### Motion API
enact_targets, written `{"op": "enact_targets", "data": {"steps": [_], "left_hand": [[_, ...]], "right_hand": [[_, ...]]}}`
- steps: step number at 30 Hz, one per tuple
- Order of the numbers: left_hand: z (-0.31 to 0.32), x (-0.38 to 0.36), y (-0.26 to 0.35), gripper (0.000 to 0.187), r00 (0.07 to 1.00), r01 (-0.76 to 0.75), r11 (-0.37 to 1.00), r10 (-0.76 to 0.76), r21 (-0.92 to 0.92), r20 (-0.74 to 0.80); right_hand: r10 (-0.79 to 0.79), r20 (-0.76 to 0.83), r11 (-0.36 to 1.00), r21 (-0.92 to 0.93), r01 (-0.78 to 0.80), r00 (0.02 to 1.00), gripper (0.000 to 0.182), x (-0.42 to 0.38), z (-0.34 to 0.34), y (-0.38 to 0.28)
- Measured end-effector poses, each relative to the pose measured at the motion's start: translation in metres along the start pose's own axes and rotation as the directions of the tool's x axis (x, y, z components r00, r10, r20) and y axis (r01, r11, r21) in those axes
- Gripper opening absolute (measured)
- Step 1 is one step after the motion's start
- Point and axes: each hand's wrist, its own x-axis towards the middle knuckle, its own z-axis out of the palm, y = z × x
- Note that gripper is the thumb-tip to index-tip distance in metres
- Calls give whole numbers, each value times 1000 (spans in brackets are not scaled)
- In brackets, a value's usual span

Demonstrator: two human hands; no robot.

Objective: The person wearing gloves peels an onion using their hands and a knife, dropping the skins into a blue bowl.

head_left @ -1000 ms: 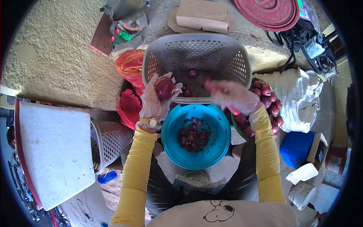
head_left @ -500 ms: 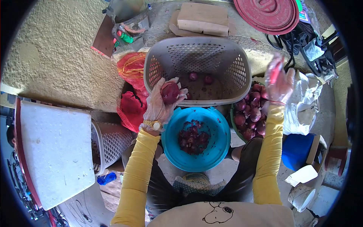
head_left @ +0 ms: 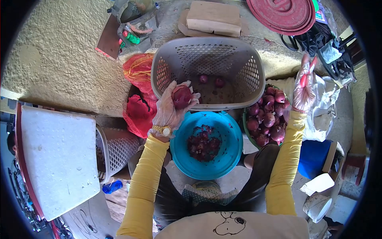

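Observation:
My left hand point(head_left: 167, 107), in a clear plastic glove, is closed round a red onion point(head_left: 182, 97) at the near left rim of the grey perforated basket point(head_left: 207, 107). Out to the right, my gloved right hand point(head_left: 304, 93) is raised with its fingers largely extended. A small slim red object point(head_left: 304, 81) lies against those fingers; its kind is not clear. Beside that hand, many red onions point(head_left: 269, 119) fill a green-rimmed container. Between my knees stands a blue basin point(head_left: 181, 159) with dark red onion peelings point(head_left: 203, 144) in it. A few onions point(head_left: 219, 82) lie inside the basket.
Left of the basket is a red mesh sack point(head_left: 139, 111), with another perforated basket point(head_left: 123, 149) below it. A white board point(head_left: 59, 159) lies at far left. White sacking point(head_left: 318, 119) and a blue container point(head_left: 312, 159) are on the right. Behind are flattened cardboard point(head_left: 213, 18) and a red lid point(head_left: 282, 16).
My right hand has shifted right and slightly away from me, its fingers straighter, uncovering more of the onion pile. My left hand keeps its onion, which has moved slightly.

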Motion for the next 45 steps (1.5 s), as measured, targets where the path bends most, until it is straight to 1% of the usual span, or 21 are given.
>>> {"op": "enact_targets", "data": {"steps": [2,4,6,10,12,15,18,22,25,27,28,30,34,35,37,38,40,41,42,44,45], "left_hand": [[1,0,0,51,1000,16,1000,-16,5,17],[-5,4,-2,51,999,24,1000,-24,2,33],[-8,5,-3,51,998,33,999,-33,-1,49],[-5,3,-5,50,998,44,999,-44,8,39],[-5,4,-5,50,999,45,999,-46,13,23],[-7,6,-6,50,998,56,998,-57,15,38],[-7,5,-6,50,997,53,998,-54,18,49],[0,2,-6,50,998,57,998,-57,35,11],[-4,4,-7,50,998,58,998,-58,31,-1],[-5,5,-6,50,998,59,998,-60,24,7],[-3,4,-6,50,999,52,998,-53,33,10],[-2,4,-7,50,999,45,998,-46,42,13],[-6,6,-9,50,996,79,997,-78,-4,43],[-6,7,-9,50,995,84,996,-83,-13,64],[-5,5,-9,50,995,83,996,-82,-15,55],[-4,5,-10,51,995,85,996,-85,-16,46],[-2,5,-11,51,994,103,994,-101,-34,50],[-1,5,-10,51,992,121,991,-118,-51,52],[-1,5,-9,51,992,120,992,-117,-50,52],[-1,4,-10,50,987,126,990,-119,-64,105],[-1,5,-10,50,987,127,990,-120,-65,105]], "right_hand": [[31,-6,999,-22,-31,999,69,-1,-6,6],[21,-52,999,43,-18,998,65,0,-13,8],[-50,-58,997,-65,46,997,59,1,-18,8],[-115,-131,988,-119,100,985,57,2,-20,1],[-88,-72,996,-33,86,993,54,1,-24,-1],[-51,-74,995,80,57,996,52,0,-24,-5],[-110,-72,993,44,114,991,52,0,-24,-5],[-105,-83,994,27,107,991,53,0,-24,-5],[-93,-23,995,-25,92,995,55,-1,-20,-3],[-32,-63,987,153,42,997,45,-3,-14,-1],[-32,-63,987,154,41,998,45,-3,-14,-2],[-125,-84,992,2,126,989,49,-3,-14,-2],[-104,-150,984,-161,79,983,49,1,-11,15],[-157,-245,916,-398,49,957,50,2,-11,24],[-319,-368,628,-772,-96,874,57,7,-9,37],[-291,-398,558,-810,-183,870,60,5,-16,35],[-252,-435,526,-812,-255,865,58,8,-11,52],[-351,-471,417,-853,-315,810,51,9,0,72],[-371,-458,407,-862,-301,808,44,12,3,87],[-246,-363,228,-923,-311,899,39,8,-4,95],[-246,-364,227,-923,-312,898,39,6,-4,98]]}}
